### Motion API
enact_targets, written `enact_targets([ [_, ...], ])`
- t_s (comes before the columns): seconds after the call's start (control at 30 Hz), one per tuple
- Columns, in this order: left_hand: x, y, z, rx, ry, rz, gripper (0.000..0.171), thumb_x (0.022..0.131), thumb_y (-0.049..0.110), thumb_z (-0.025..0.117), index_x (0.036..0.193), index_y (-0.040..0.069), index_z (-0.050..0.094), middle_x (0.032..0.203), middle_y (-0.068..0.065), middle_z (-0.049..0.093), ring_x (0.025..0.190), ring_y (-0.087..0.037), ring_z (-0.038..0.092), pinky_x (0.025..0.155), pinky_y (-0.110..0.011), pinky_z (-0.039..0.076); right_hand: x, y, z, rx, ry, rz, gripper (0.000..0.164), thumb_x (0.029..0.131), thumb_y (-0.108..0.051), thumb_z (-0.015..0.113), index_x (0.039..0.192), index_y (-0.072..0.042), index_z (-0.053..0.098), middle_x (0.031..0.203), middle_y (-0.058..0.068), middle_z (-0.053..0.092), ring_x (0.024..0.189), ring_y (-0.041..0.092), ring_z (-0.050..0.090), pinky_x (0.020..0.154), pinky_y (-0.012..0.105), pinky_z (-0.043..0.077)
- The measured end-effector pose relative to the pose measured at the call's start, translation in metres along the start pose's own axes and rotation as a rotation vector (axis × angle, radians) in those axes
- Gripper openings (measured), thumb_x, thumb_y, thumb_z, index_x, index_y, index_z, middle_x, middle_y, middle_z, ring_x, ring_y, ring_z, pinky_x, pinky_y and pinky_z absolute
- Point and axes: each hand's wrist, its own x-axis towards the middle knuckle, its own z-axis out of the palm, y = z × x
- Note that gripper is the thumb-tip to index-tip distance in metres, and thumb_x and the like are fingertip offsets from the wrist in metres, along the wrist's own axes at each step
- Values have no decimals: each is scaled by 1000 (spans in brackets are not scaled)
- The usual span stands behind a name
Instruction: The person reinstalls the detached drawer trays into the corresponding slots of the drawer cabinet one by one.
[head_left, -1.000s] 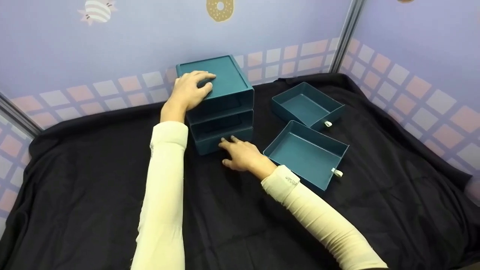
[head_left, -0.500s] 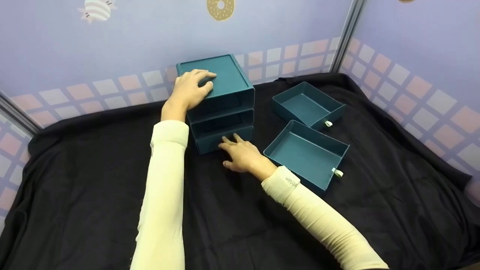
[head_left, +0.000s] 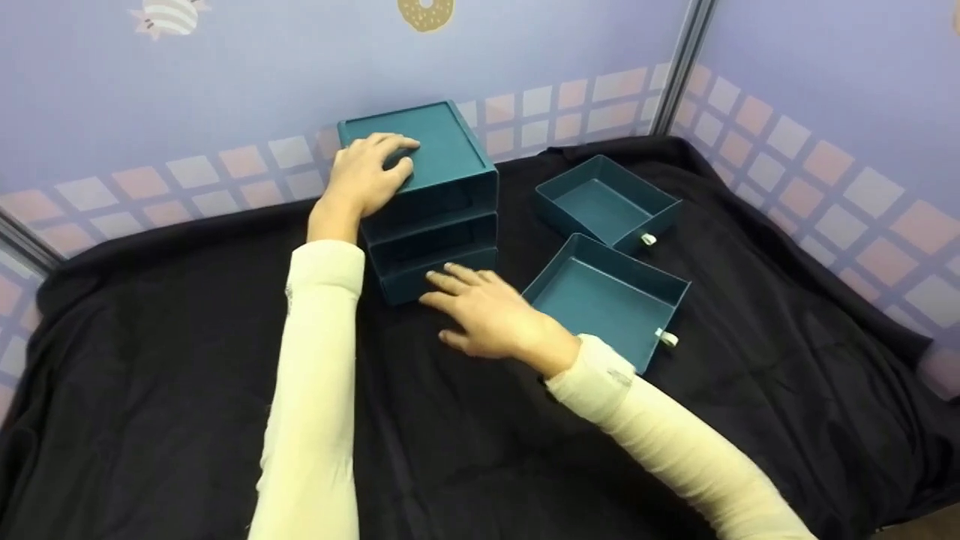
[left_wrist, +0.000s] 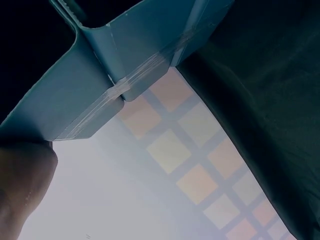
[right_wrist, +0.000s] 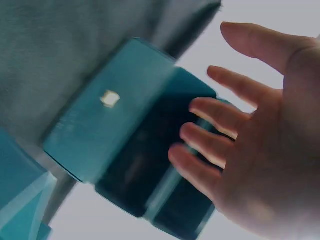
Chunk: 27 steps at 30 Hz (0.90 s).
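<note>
A teal drawer cabinet stands by the back wall, its upper two slots without drawers. My left hand rests on its top at the left edge; in the left wrist view a bit of that hand shows beside the taped cabinet side. The bottom drawer sits in the lowest slot, flush with the cabinet. Its white pull tab shows in the right wrist view. In front of it, fingers spread and holding nothing, is my right hand, apart from the drawer in the right wrist view.
Two loose teal drawers lie right of the cabinet: the rear drawer and the nearer drawer, each with a white tab. A black cloth covers the table. Patterned walls meet at a metal post.
My right hand has come off the bottom drawer's front and drawn back toward me. The left hand stays on the cabinet top. The head view has shifted slightly.
</note>
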Motion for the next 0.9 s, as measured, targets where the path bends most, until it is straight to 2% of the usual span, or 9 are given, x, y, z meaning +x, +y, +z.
enact_targets([
  [0.17, -2, 1, -4, -8, 12, 6, 51, 112, 39, 38, 159, 28, 51, 170, -3, 38, 159, -35, 28, 129, -57, 16, -41, 11, -30, -17, 158, -53, 49, 102, -26, 71, 148, -11, 62, 160, 15, 52, 154, 38, 40, 119, 60, 39],
  [0.33, -3, 0, -1, -15, 5, 2, 51, 112, 39, 38, 159, 27, 51, 169, -4, 39, 158, -35, 29, 129, -57, 16, -87, 36, -47, 136, 153, -192, 52, 100, -27, 74, 150, -15, 61, 162, 10, 49, 157, 36, 34, 122, 61, 34],
  [0.43, -3, -1, 1, -16, 1, 1, 51, 112, 38, 38, 160, 27, 51, 169, -4, 39, 158, -36, 29, 128, -58, 16, -108, 46, -51, 186, 161, -222, 54, 100, -32, 74, 150, -17, 60, 164, 6, 47, 157, 33, 35, 123, 59, 33],
  [0.57, -3, -2, 1, -12, 10, -7, 50, 111, 37, 39, 159, 27, 51, 169, -3, 39, 158, -35, 29, 128, -57, 18, -129, 54, -52, 174, 221, -206, 51, 101, -35, 74, 148, -18, 63, 163, 4, 48, 154, 29, 39, 122, 57, 34],
  [0.7, -2, -1, 1, -3, 12, -3, 50, 112, 38, 39, 159, 28, 51, 169, -2, 40, 158, -34, 30, 129, -56, 17, -148, 60, -49, 160, 265, -151, 53, 100, -37, 75, 149, -21, 62, 164, 3, 48, 153, 29, 41, 121, 58, 35],
  [0.9, -5, -2, 1, -6, 9, -8, 49, 113, 39, 39, 159, 29, 51, 169, -2, 40, 158, -33, 29, 129, -56, 17, -169, 74, -41, 164, 294, -100, 55, 99, -34, 76, 151, -22, 61, 163, 5, 49, 154, 31, 38, 120, 61, 29],
])
